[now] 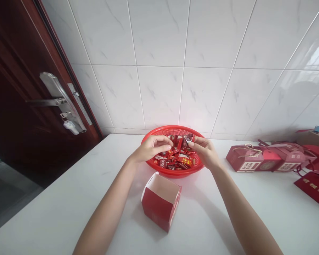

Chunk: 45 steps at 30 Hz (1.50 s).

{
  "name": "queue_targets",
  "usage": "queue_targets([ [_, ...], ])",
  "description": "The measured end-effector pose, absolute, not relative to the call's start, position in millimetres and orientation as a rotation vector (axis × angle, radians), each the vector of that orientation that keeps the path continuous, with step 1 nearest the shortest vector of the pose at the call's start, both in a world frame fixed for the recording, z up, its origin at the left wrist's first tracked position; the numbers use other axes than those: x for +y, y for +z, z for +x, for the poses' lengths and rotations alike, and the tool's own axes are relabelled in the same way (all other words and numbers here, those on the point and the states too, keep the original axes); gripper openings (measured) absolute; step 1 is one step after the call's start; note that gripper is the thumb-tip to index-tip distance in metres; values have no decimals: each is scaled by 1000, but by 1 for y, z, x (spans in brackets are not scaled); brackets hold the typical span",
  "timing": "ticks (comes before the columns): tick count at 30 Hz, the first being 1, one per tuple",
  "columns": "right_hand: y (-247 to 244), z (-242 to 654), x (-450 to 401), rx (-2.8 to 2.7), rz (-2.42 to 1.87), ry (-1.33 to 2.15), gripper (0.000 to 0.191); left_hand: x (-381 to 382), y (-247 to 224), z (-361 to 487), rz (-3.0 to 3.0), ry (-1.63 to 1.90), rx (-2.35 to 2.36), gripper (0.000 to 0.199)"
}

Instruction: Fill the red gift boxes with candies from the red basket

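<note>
A red plastic basket [175,173] with mesh sides holds many wrapped candies [185,162], mostly in red wrappers. Over its left side, my left hand [150,148] is closed in a pinch, thumb against fingers; what sits between the tips, if anything, is hidden. My right hand [206,151] reaches over the right side and pinches a dark, shiny wrapped candy [187,141] between thumb and fingers. In front of the basket stands an open red paper box [158,209], white inside, its top uncovered; neither hand touches it.
Several closed red gift boxes [246,159] with string handles stand along the right, near a red bag [315,189] with gold lettering. A cardboard box [315,136] is behind them. White tiles [159,95] back the white table [101,184]; a dark red door [23,88] is at left.
</note>
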State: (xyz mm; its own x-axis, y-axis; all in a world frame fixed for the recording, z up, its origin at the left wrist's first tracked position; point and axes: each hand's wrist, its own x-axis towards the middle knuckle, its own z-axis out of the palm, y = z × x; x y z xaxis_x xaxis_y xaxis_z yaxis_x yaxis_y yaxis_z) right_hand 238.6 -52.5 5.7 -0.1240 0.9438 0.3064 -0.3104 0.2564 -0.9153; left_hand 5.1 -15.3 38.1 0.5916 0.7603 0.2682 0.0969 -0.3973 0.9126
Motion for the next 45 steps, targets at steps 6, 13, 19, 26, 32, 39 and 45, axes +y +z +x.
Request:
queue_targets([
  [6,25,257,-68,-1501,-774,1116,20,-39,70,-23,2264,316,723,18],
  [13,48,262,-89,-1633,-794,1060,21,-73,87,-23,2342,-35,753,16],
  [19,62,266,-107,-1819,-824,993,28,-83,86,-15,2390,-206,910,15],
  [26,73,266,-121,-2104,-849,820,30,-84,80,-12,2374,-212,1010,23],
  [32,70,265,-121,-2252,-840,724,26,-84,72,-2,2371,-235,993,27],
  [39,72,260,-124,-2357,-816,785,28,-86,69,11,2403,-269,942,12],
  [45,71,253,-123,-2479,-824,872,15,-88,71,12,2370,-298,854,25],
])
